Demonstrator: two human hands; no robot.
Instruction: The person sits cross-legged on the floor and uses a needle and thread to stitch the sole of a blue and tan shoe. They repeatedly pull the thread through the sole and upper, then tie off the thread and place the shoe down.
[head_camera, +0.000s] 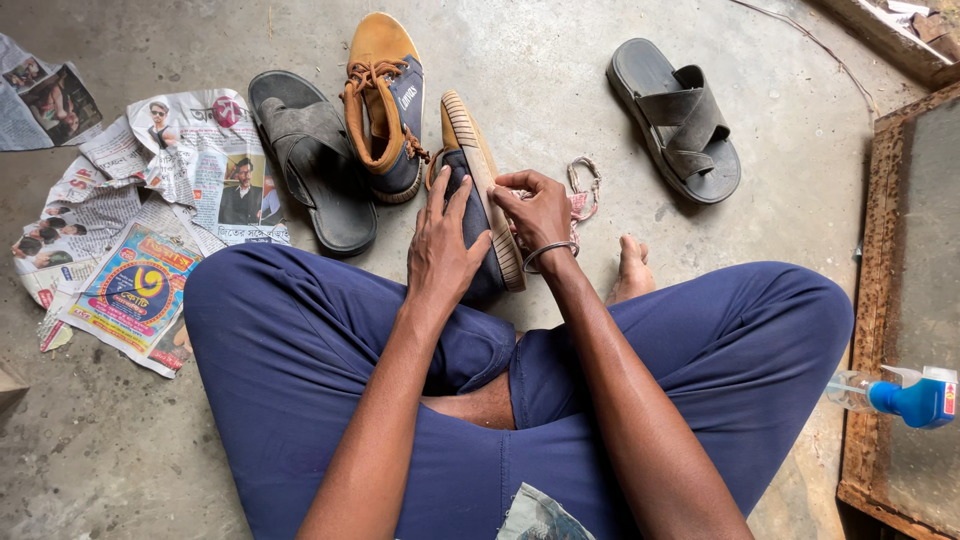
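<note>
Both hands are closed on one shoe (478, 170), a tan and navy lace-up held on its side w/ the ribbed sole edge facing up and right. Left hand (440, 250) lies flat along the navy upper, fingers spread toward the toe end, thumb wrapped low near the heel. Right hand (540, 212) grips the sole rim from the other side, fingers curled over it, a thin metal bangle (549, 252) on the wrist. Shoe sits just past the person's crossed legs in dark blue trousers (300, 350), roughly mid-floor, its lower end hidden behind the left hand, so can't tell if it touches the concrete floor (560, 70). Its mate, a second tan shoe (385, 105), stands upright just beside it to the left, laces loose, near the floor's far edge. Touching that one's left side is a dark slide sandal (315, 160); another matching sandal (678, 120) lies well apart toward the far right. Behind the right hand, a pinkish lace or cord (585, 190) on the floor. Crumpled newspaper sheets (150, 220) spread along the left edge. At the right edge, a rusty framed panel (900, 300) w/ a clear spray bottle w/ blue trigger head (905, 395) lying on it. Person's bare foot (630, 270) shows btw the knees.
</note>
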